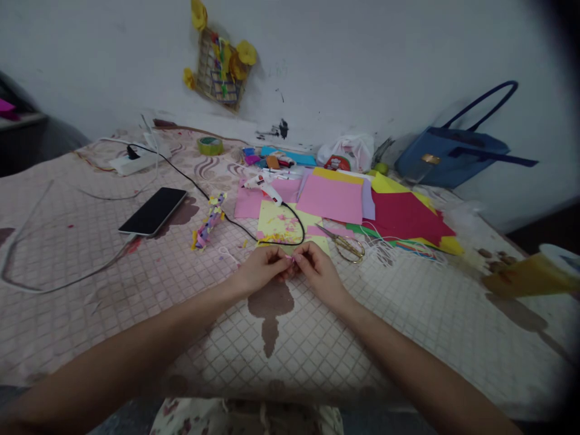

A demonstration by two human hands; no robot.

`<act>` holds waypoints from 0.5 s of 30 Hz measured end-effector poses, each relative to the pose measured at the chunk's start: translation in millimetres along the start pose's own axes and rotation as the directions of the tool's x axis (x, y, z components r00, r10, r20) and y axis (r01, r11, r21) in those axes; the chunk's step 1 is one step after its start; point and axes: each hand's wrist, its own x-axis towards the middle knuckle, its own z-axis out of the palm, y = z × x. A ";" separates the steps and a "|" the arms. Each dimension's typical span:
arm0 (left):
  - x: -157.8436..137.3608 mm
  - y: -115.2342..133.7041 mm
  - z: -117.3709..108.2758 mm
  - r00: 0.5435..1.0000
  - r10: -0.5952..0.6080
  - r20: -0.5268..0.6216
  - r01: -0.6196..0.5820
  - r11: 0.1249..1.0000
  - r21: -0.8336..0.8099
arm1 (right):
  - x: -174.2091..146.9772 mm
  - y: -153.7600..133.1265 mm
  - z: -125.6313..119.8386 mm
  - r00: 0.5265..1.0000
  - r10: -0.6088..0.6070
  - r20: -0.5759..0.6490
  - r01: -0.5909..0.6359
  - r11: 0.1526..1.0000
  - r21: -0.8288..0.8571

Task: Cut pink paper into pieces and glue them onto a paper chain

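My left hand (268, 264) and my right hand (316, 266) meet over the near middle of the table. Both pinch a small pink strip of paper (290, 258) between thumbs and fingers, mostly hidden by the fingertips. Just beyond lies a pale yellow sheet (272, 212) with pink and yellow paper scraps (283, 234) on it. Gold-handled scissors (348, 244) rest right of my right hand. Off to the left is a craft piece of purple, pink and yellow paper curls (209, 222). A white glue gun (268, 188) lies behind the scraps, its black cord looping round them.
A tablet (154, 211) on a white cable and a power strip (136, 160) lie left. Pink sheets (330, 196), red paper (403, 214) and white string (383, 244) spread right. Green tape (210, 145) and a blue bag (453, 154) stand behind; a yellow cup (530, 275) is far right.
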 end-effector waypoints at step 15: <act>-1.5 -3.1 2.2 0.997 0.014 -0.070 -0.005 0.992 0.129 | -0.9 2.7 0.2 0.997 -0.059 -0.053 0.049 0.984 -0.173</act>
